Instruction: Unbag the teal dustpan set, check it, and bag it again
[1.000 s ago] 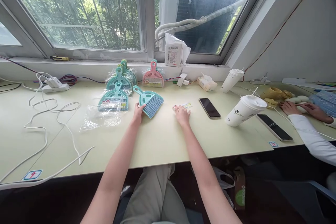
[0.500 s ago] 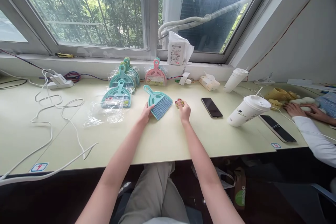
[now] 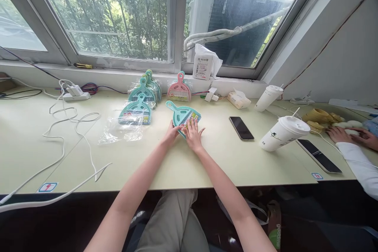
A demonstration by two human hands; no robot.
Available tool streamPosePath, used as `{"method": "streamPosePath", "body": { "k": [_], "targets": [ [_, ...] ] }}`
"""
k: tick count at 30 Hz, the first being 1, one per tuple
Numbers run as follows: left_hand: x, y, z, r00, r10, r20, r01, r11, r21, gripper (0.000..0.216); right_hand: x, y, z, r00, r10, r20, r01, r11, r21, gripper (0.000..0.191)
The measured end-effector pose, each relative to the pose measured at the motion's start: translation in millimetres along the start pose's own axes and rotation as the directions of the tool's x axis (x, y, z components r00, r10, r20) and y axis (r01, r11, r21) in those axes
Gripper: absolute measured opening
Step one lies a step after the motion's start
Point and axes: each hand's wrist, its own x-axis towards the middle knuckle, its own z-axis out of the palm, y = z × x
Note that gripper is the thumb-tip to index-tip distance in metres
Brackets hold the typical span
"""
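The person's left hand (image 3: pixel 171 133) is grasping the near left edge of a teal dustpan (image 3: pixel 178 115), with the thumb lying on its upper face. The dustpan is resting on the tabletop (image 3: pixel 236 165) straight in front of the person, its looped handle pointing away and to the left. A small brush (image 3: pixel 186 115) is sitting in it, bristles showing. The right hand (image 3: pixel 194 137) is not clenching anything; it is spreading its fingers over a printed label card (image 3: pixel 194 116), which is lying across the bristles, and I'm seeing part of the card hidden beneath those fingers

To the left, a crumpled clear bag (image 3: pixel 119 130) is lying near a wrapped teal set (image 3: pixel 136 111), and more wrapped teal sets (image 3: pixel 143 89) are standing behind that one. A wrapped pink set (image 3: pixel 178 89) is standing beyond the dustpan, close to the wall under the window. On the right, a black phone (image 3: pixel 241 128) is lying well apart from the hands, and a large white cup (image 3: pixel 283 136) is standing beside it, with a second phone (image 3: pixel 319 156) lying farther over. Another person's hands (image 3: pixel 339 134) are touching some whitish rounded things (image 3: pixel 351 124) at the far right, near a yellow object (image 3: pixel 320 115) whose kind I'm not making out
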Motion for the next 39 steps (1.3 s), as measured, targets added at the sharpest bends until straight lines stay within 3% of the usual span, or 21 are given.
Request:
{"method": "streamPosePath", "body": {
  "k": [3, 6, 8, 10, 12, 14, 18, 21, 22, 24, 26, 27, 29, 31, 33, 35, 37, 39],
  "targets": [
    [1, 1, -1, 1.0, 0.005, -0.022, -0.005, 1.0, -0.004, 0.055, 0, 1, -5, 0.992, 0.057, -0.113, -0.041, 0.99, 0.135, 0.06],
    [2, 1, -4, 1.0, 0.003, -0.025, -0.003, 1.0, -0.008, 0.055, 3, 7, -10, 0.939, 0.27, -0.211, -0.154, 0.883, 0.443, 0.068],
    [3, 1, -6, 1.0, -0.004, -0.009, 0.004, 1.0, 0.003, 0.055, 6, 13, -12, 0.926, 0.363, -0.101, -0.196, 0.692, 0.695, 0.068],
    [4, 1, -7, 1.0, -0.007, 0.02, 0.007, 1.0, 0.027, 0.055, 8, 18, -13, 0.941, 0.327, 0.085, -0.231, 0.438, 0.869, 0.056],
    [4, 2, -9, 0.999, -0.002, 0.041, 0.0, 0.999, 0.052, 0.055, 10, 22, -13, 0.946, 0.259, 0.196, -0.258, 0.232, 0.938, 0.042],
    [4, 3, -11, 0.998, 0.009, 0.062, -0.013, 0.997, 0.079, 0.054, 11, 23, -12, 0.942, 0.25, 0.224, -0.261, 0.124, 0.957, 0.037],
    [7, 10, -14, 0.993, 0.056, 0.101, -0.081, 0.962, 0.261, 0.046, 11, 25, -13, 0.939, 0.269, 0.215, -0.243, 0.076, 0.967, 0.033],
    [7, 23, -20, 0.962, 0.266, -0.061, -0.182, 0.793, 0.582, 0.032, 11, 28, -15, 0.939, 0.286, 0.192, -0.223, 0.078, 0.972, 0.034],
    [6, 29, -25, 0.913, 0.386, -0.129, -0.194, 0.69, 0.697, 0.031, 11, 29, -16, 0.938, 0.294, 0.185, -0.217, 0.083, 0.973, 0.034],
    [1, 40, -38, 0.769, 0.604, -0.208, -0.134, 0.472, 0.871, 0.03, 12, 32, -16, 0.933, 0.317, 0.168, -0.207, 0.093, 0.974, 0.035],
    [-4, 49, -56, 0.661, 0.708, -0.25, 0.013, 0.322, 0.947, 0.038, 12, 35, -16, 0.929, 0.336, 0.154, -0.197, 0.097, 0.976, 0.035],
    [-6, 52, -66, 0.64, 0.717, -0.277, 0.093, 0.285, 0.954, 0.043, 12, 36, -16, 0.928, 0.341, 0.15, -0.193, 0.096, 0.977, 0.036],
    [-8, 54, -85, 0.649, 0.68, -0.341, 0.219, 0.263, 0.94, 0.044, 12, 38, -16, 0.928, 0.341, 0.149, -0.19, 0.092, 0.977, 0.037],
    [-7, 53, -96, 0.686, 0.622, -0.379, 0.252, 0.286, 0.925, 0.033, 12, 39, -16, 0.928, 0.34, 0.151, -0.192, 0.09, 0.977, 0.038],
    [-5, 51, -96, 0.736, 0.595, -0.323, 0.16, 0.31, 0.937, 0.029, 12, 41, -17, 0.927, 0.344, 0.149, -0.19, 0.09, 0.978, 0.037],
    [-4, 49, -85, 0.775, 0.604, -0.188, -0.007, 0.305, 0.952, 0.034, 12, 42, -19, 0.925, 0.352, 0.141, -0.182, 0.087, 0.979, 0.035],
    [-5, 48, -70, 0.786, 0.617, -0.033, -0.162, 0.258, 0.952, 0.04, 13, 44, -21, 0.924, 0.357, 0.136, -0.174, 0.078, 0.982, 0.035],
    [-6, 46, -58, 0.775, 0.628, 0.072, -0.238, 0.185, 0.954, 0.042, 14, 46, -24, 0.923, 0.36, 0.132, -0.168, 0.069, 0.983, 0.034]
  ]
}}
